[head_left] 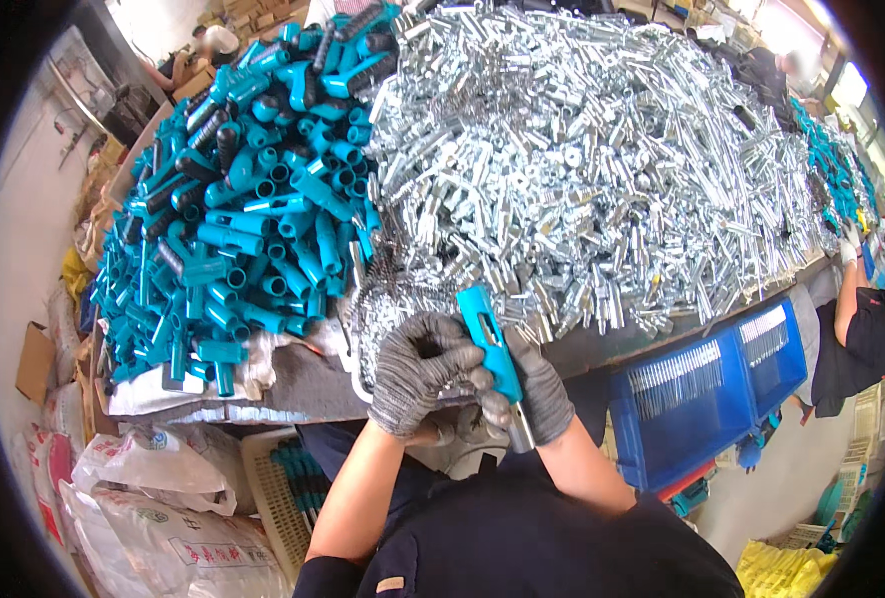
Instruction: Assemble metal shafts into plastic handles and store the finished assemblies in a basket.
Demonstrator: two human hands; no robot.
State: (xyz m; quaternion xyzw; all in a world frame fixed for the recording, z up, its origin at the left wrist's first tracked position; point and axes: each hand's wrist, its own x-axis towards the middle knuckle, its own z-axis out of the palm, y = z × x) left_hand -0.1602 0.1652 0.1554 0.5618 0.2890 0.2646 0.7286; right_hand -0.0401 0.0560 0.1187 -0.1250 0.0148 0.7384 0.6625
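Observation:
A teal plastic tool handle (488, 337) with a long slot in its side is tilted in front of me. From its lower end a shiny metal tube (520, 429) sticks out. My right hand (542, 394), in a grey knit glove, is wrapped round the handle from the right. My left hand (417, 374), gloved the same way, has thumb and fingers pinched together against the handle's left side near the slot. Whatever may be between those fingertips is too small to make out. Just beyond the left hand, a white-rimmed tray (355, 371) of small metal springs sits at the bench edge.
Teal and black handles (253, 199) are heaped on the bench at left, silvery metal parts (582, 169) across the middle and right. Blue bins (682, 434) hang below at right. White sacks (163, 498) and a cream crate (268, 488) stand lower left. A co-worker's gloved hand (849, 244) reaches in at far right.

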